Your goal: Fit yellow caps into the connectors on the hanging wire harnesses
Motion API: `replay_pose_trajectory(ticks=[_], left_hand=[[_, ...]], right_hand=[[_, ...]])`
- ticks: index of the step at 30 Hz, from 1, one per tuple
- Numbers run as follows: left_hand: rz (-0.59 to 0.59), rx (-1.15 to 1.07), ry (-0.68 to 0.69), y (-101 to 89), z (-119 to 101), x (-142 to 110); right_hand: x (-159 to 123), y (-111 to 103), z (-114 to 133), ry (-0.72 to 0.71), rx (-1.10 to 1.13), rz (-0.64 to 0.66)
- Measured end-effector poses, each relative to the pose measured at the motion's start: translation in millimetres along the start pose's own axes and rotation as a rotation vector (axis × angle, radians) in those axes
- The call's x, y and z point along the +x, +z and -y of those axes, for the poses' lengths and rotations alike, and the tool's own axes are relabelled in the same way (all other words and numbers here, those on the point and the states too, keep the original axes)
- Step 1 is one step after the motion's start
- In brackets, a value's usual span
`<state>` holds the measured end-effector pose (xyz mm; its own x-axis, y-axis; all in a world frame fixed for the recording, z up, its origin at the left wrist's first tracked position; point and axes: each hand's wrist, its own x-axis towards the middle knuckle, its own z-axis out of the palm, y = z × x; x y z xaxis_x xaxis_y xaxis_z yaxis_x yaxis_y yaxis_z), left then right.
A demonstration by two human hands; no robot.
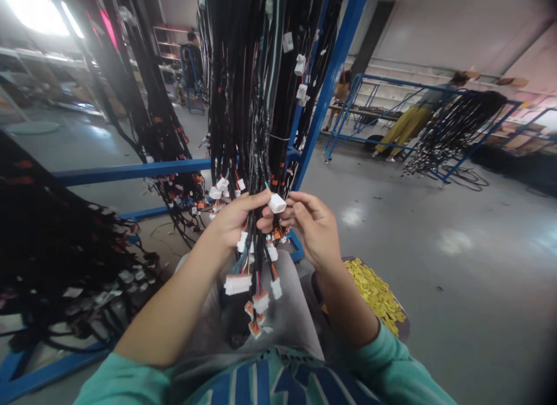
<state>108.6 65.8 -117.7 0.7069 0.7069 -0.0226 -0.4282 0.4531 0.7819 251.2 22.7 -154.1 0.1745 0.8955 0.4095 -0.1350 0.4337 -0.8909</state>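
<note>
We pinch the white connector (277, 203) in our left hand (238, 216), on the near side of the hanging black cable bundle (261, 120). Our right hand (319, 231) is curled, its fingertips just right of the connector; we cannot tell whether they grip anything small. To work well, we should steady the connector by its sides, keep its near end uncovered, avoid tugging the thin green wire (267, 185), and let the white plug (238, 284) below hang free.
</note>
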Motion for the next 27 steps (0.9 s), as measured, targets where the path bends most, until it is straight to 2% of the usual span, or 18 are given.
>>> replay_pose_trajectory(ticks=[1,4,6,13,17,21,24,27], left_hand=[[0.022,0.003,-0.014,-2.0,-0.4,-0.6],[0.065,0.011,-0.087,-8.4,-1.0,-1.1],[0.070,0.001,-0.103,-12.0,-1.2,-0.4],[0.138,0.006,-0.123,-21.5,-0.9,3.7],[0.140,0.011,-0.150,-24.0,-1.5,5.3],[0.049,0.047,-0.150,-23.3,-3.0,6.7],[-0.073,0.077,-0.109,-23.2,-2.4,8.1],[-0.113,0.130,-0.058,-23.8,-0.4,10.0]], right_hand=[[-3.3,-2.7,-5.2,0.076,0.046,0.031],[-15.7,-7.8,-17.9,0.262,0.105,0.273],[-22.7,-8.4,-22.8,0.352,0.148,0.384],[-26.6,-8.5,-28.1,0.563,0.333,0.285],[-27.4,-9.4,-26.5,0.552,0.310,0.231],[-28.5,-11.4,-21.2,0.521,0.286,0.218],[-26.6,-13.4,-18.7,0.627,0.454,0.262],[-23.0,-14.3,-16.7,0.752,0.632,0.247]])
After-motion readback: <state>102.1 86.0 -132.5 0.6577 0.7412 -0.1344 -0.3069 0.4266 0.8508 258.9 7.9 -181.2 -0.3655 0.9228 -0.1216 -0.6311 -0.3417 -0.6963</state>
